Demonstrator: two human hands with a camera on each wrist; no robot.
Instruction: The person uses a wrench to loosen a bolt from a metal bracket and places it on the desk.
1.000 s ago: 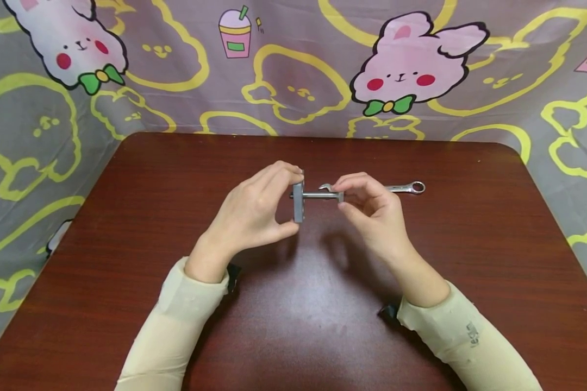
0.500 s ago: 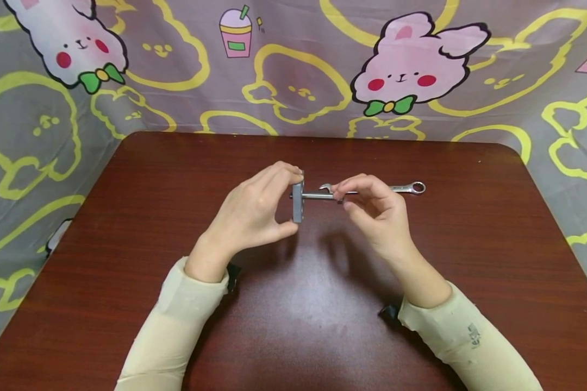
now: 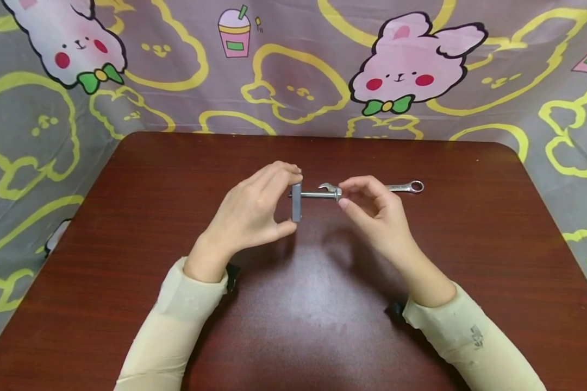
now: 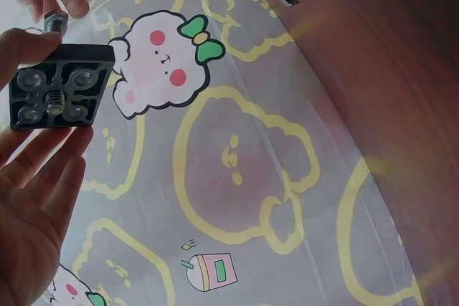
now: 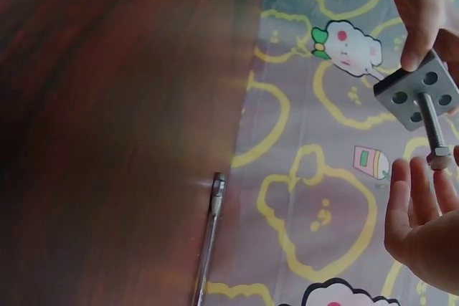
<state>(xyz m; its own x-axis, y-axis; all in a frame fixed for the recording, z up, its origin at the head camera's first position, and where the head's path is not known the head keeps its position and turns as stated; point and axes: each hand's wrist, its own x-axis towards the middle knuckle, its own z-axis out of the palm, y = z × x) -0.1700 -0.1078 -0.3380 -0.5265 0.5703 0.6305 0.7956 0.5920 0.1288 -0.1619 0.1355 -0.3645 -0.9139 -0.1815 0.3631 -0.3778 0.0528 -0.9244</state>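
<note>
My left hand (image 3: pixel 256 209) grips a grey square plate (image 3: pixel 297 202) by its edges, thumb below and fingers above, holding it upright over the table. A long metal bolt (image 3: pixel 318 194) runs through the plate's centre hole. In the left wrist view its threaded end (image 4: pixel 54 102) sticks out of the plate's ribbed back. In the right wrist view, holes surround the bolt on the plate's flat face (image 5: pixel 410 104), and a nut-like ring (image 5: pixel 442 150) sits by the bolt's head. The right hand (image 3: pixel 376 209) has thumb and fingertips curled about the bolt's head (image 3: pixel 339 194).
A combination wrench (image 3: pixel 413 187) lies on the dark red-brown table (image 3: pixel 293 326) behind the right hand, its middle hidden by the fingers. Patterned cloth (image 3: pixel 283 81) hangs behind the table and along both sides.
The right fingers, which covered part of the bolt's head, have shifted so that the head shows more fully. My left hand and the plate stay nearly still.
</note>
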